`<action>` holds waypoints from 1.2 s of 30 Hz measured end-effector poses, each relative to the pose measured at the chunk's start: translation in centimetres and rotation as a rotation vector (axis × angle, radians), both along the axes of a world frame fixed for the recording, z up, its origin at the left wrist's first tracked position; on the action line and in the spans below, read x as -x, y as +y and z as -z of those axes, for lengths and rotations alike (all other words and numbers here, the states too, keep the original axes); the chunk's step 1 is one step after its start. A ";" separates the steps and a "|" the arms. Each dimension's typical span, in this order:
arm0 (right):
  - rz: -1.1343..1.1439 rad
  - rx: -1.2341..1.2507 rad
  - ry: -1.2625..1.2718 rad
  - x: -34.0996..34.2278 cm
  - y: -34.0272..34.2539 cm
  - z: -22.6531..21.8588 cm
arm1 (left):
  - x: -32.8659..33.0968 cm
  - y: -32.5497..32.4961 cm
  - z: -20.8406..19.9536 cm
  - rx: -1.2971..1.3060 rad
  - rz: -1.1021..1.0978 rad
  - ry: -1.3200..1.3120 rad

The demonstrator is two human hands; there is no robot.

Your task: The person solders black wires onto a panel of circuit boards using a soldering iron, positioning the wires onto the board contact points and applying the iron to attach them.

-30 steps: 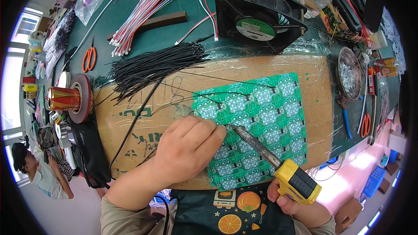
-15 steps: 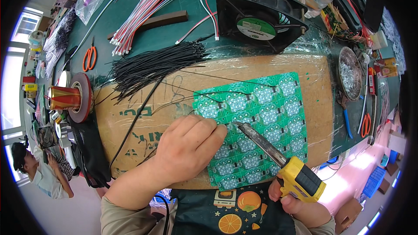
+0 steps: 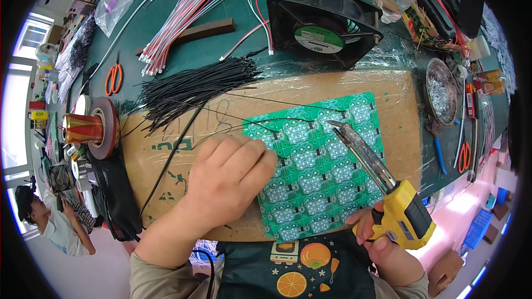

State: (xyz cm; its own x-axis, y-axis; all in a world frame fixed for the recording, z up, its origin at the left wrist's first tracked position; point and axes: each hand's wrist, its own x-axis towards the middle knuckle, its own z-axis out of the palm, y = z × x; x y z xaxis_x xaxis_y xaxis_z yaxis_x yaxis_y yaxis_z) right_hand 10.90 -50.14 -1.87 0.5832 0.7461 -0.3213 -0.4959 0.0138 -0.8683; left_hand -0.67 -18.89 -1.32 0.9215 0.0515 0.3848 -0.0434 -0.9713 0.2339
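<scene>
In my right hand [image 3: 372,232] is a yellow soldering gun [image 3: 407,216], gripped by the handle. Its dark, blackened tip points up and left, over the upper middle of a green circuit board panel [image 3: 327,205]. This panel carries repeated clusters of white-marked pads. Over its left edge is my left hand [image 3: 230,180], with curled fingers closed together; the fingertips are turned away, so what they pinch is hidden. Several thin black wires [image 3: 288,101] reach from a bundle of black wires [image 3: 194,86] to pads along the panel's upper rows.
The panel lies on a brown cardboard sheet [image 3: 166,171]. Behind stands a black fan [image 3: 324,27], with red and white wires [image 3: 185,16] to its left. At left are orange scissors [image 3: 113,79] and a tape roll [image 3: 105,127]; at right, a metal dish [image 3: 441,91] and blue-handled pliers [image 3: 438,152].
The soldering gun has moved right, its tip now up and away from my left fingers. My left hand has shifted slightly left, uncovering more of the panel.
</scene>
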 end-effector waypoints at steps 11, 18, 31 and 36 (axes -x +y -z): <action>-0.040 -0.055 -0.021 -0.2 -0.1 0.1 | 0.0 0.4 -1.0 0.024 -0.049 0.060; -0.121 -0.144 -0.107 0.0 -1.8 1.1 | -0.5 -0.5 -2.9 0.230 -0.011 0.026; 0.011 -0.040 0.087 0.1 -3.7 0.8 | -4.1 -3.2 1.0 0.142 0.082 -0.046; -0.104 0.103 -0.142 -0.7 -3.9 1.0 | -4.2 -3.2 1.0 0.092 0.086 -0.040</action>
State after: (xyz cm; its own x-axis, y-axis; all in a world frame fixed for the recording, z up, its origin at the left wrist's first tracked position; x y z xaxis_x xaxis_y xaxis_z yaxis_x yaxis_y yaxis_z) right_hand 11.55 -54.08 -2.88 0.5494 0.7721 -0.3193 -0.3629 -0.1237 -0.9236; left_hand 3.52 -22.08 -2.36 0.9080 0.0095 0.4188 -0.1370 -0.9381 0.3183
